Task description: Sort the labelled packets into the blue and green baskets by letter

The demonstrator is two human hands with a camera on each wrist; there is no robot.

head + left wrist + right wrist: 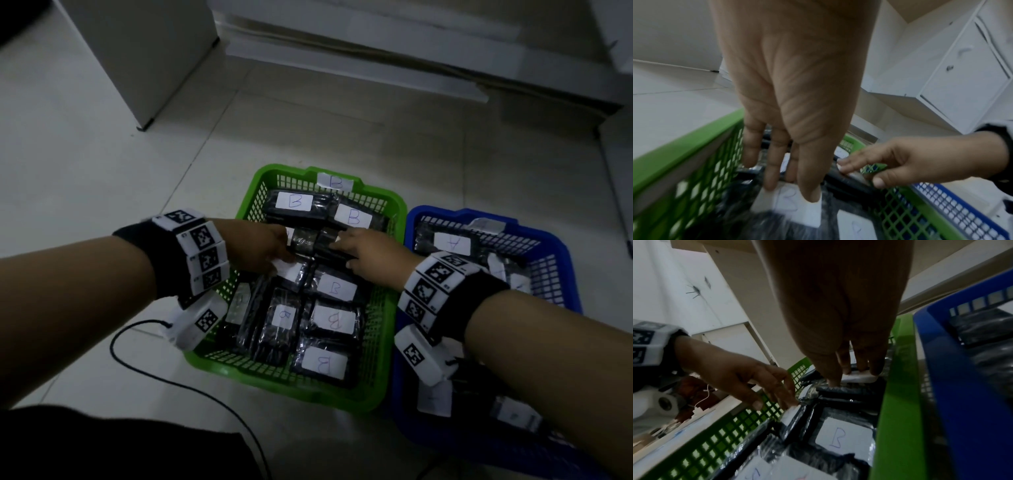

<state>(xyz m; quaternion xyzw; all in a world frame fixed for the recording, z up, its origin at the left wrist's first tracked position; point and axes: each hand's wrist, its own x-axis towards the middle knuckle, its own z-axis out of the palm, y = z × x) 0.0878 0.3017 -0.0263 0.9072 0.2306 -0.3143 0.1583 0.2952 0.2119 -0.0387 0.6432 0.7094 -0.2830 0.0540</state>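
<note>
A green basket (274,385) tagged B holds several black packets with white B labels (334,288). To its right stands a blue basket (445,211) with A-labelled packets (452,241). Both hands reach into the middle of the green basket. My left hand (274,253) has nearly straight fingers, and their tips rest on a packet's white label (789,207). My right hand (346,250) pinches the end of a dark packet (859,378) between thumb and fingers. That packet's letter is hidden.
The baskets sit side by side on a pale tiled floor. A black cable (171,377) runs from my left wrist across the floor in front of the green basket. A white cabinet (147,51) stands at the back left, with low white furniture (376,58) behind the baskets.
</note>
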